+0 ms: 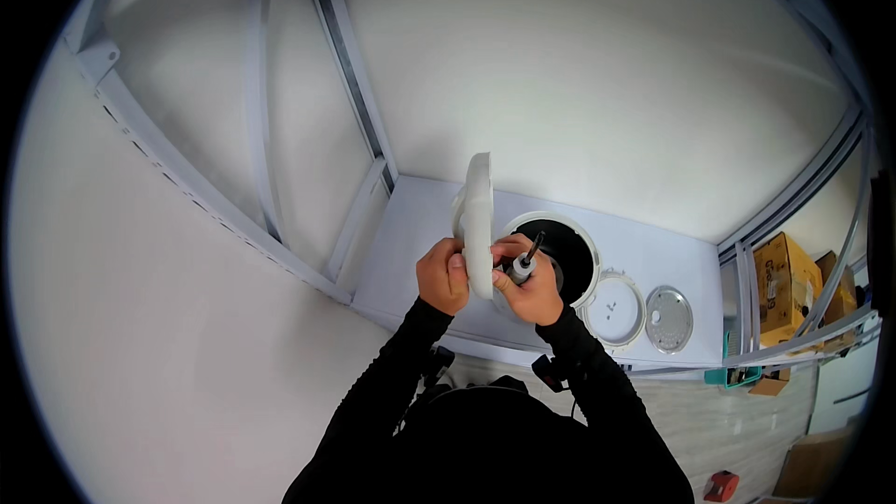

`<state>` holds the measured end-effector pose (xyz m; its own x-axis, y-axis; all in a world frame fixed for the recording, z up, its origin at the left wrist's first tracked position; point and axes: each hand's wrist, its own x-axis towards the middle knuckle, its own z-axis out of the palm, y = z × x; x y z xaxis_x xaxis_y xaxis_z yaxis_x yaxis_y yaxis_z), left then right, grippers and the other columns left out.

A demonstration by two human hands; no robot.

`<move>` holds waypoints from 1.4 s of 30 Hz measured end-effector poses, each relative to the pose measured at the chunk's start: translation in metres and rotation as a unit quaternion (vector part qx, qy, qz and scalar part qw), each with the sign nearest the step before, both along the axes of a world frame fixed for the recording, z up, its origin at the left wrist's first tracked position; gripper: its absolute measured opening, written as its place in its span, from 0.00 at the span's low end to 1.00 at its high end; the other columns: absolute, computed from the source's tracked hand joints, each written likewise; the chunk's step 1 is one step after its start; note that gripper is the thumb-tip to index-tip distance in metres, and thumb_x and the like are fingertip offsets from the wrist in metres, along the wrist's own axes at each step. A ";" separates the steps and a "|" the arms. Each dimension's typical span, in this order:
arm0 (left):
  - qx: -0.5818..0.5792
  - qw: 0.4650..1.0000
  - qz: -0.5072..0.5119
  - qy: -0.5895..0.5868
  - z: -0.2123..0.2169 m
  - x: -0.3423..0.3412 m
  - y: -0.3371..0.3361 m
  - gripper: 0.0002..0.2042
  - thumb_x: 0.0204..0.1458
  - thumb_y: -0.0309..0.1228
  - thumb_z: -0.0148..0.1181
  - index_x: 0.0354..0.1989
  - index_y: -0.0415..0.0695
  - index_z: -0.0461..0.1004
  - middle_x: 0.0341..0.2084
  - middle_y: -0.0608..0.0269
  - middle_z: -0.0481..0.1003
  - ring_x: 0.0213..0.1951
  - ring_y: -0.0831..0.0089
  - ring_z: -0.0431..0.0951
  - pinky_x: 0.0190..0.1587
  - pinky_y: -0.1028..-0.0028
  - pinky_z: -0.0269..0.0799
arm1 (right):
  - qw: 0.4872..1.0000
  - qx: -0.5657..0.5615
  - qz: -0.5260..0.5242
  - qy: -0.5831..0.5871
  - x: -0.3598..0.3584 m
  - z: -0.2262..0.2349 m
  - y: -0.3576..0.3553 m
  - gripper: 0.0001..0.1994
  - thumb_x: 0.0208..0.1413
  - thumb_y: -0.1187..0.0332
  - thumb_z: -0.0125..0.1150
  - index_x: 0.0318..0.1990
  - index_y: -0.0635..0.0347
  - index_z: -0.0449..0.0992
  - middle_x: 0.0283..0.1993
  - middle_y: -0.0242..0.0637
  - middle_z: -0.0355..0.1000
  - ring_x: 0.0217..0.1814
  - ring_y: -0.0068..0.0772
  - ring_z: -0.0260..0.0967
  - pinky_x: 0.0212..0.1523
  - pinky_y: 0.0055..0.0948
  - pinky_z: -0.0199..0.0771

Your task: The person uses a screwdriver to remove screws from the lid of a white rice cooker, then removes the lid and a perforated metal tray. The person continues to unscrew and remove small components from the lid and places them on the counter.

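Note:
My left hand [442, 276] is closed on the rim of a white rounded lid [480, 224], which stands on edge above the table. My right hand [530, 291] grips a screwdriver [523, 266] with a pale collar and a dark shaft pointing up and away; its fingertips come close to the lid's right face, and whether they touch cannot be made out. Behind that hand sits a round white cooker body [590, 243] with a black interior, partly hidden. To its right lie a white ring [638, 315], with several small pieces inside it, and a perforated metal disc [669, 319].
The pale table [411, 215] stands inside a light metal frame [350, 65] against a white wall. Beyond its right end are cardboard boxes [784, 289] and a teal bin [717, 377]. A red object [721, 485] lies on the floor at lower right.

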<state>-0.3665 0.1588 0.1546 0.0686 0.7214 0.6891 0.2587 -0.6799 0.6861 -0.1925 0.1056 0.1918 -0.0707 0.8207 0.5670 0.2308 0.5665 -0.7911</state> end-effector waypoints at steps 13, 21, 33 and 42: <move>-0.030 0.997 -0.059 -0.035 0.005 -0.003 -0.013 0.18 0.67 0.40 0.47 0.48 0.36 0.76 0.33 0.51 0.79 0.33 0.56 0.81 0.37 0.64 0.75 | 0.995 -0.064 0.001 0.075 -0.007 -0.001 -0.009 0.14 0.57 0.72 0.71 0.49 0.64 0.78 0.45 0.41 0.77 0.45 0.34 0.75 0.47 0.32 0.75; -0.044 0.998 0.015 -0.028 0.001 -0.002 -0.019 0.18 0.70 0.39 0.45 0.49 0.37 0.77 0.31 0.54 0.78 0.31 0.64 0.80 0.36 0.67 0.75 | 0.997 -0.050 -0.055 0.037 -0.006 -0.006 -0.013 0.15 0.57 0.73 0.70 0.52 0.65 0.78 0.39 0.37 0.79 0.40 0.29 0.76 0.45 0.30 0.76; -0.045 0.983 -0.037 -0.173 -0.001 -0.001 -0.022 0.25 0.71 0.49 0.42 0.47 0.34 0.73 0.31 0.59 0.77 0.29 0.76 0.75 0.32 0.75 0.72 | 0.989 -0.119 -0.028 0.087 0.003 -0.019 -0.020 0.18 0.64 0.68 0.67 0.57 0.67 0.72 0.51 0.40 0.79 0.47 0.28 0.78 0.49 0.29 0.77; -0.072 0.966 -0.063 -0.242 0.016 -0.008 -0.040 0.18 0.69 0.38 0.50 0.57 0.35 0.69 0.43 0.54 0.76 0.40 0.73 0.77 0.35 0.74 0.77 | 0.984 -0.092 -0.028 0.149 0.017 -0.020 -0.023 0.15 0.61 0.71 0.69 0.52 0.64 0.75 0.46 0.34 0.75 0.43 0.23 0.73 0.46 0.26 0.74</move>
